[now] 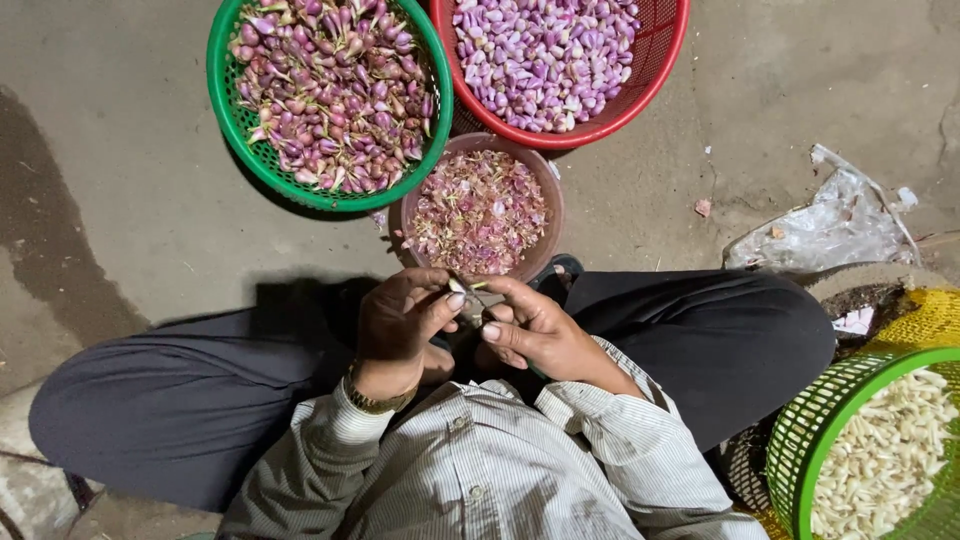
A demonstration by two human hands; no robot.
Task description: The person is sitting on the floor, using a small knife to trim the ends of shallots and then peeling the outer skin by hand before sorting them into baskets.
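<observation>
Where the two hands meet above the lap, a small bulb (470, 296) is pinched between them, too hidden by fingertips to tell its colour or how much skin it carries. Left hand (398, 325): fingers curled narrow, thumb and forefinger closed on the bulb's near end; a gold-coloured wristband (377, 402) sits at the cuff. Right hand (532, 330): fingers folded in, thumb pressed toward the bulb, with a thin blade-like sliver showing at the fingertips (whether it is a knife cannot be told). Both wrists come out of a pale striped shirt (480, 465), and dark trousers (190, 400) spread to either side over crossed legs. Just beyond the hands, touching the knees' gap, stands a brownish round bowl (550, 215) filled with pink papery peelings (476, 212). Above it to the left, a green mesh basket (222, 105) holds unpeeled purple-brown bulbs (335, 90) with dry tips; beside that, rim to rim, a red mesh basket (655, 75) holds peeled, glossy lilac bulbs (545, 55). Well apart at the lower right, another green basket (810, 440) carries pale whitish cloves (885, 455), with yellow netting (925, 320) behind it. Crumpled clear plastic (825, 225) lies on the grey concrete floor (120, 190) near the right knee.
</observation>
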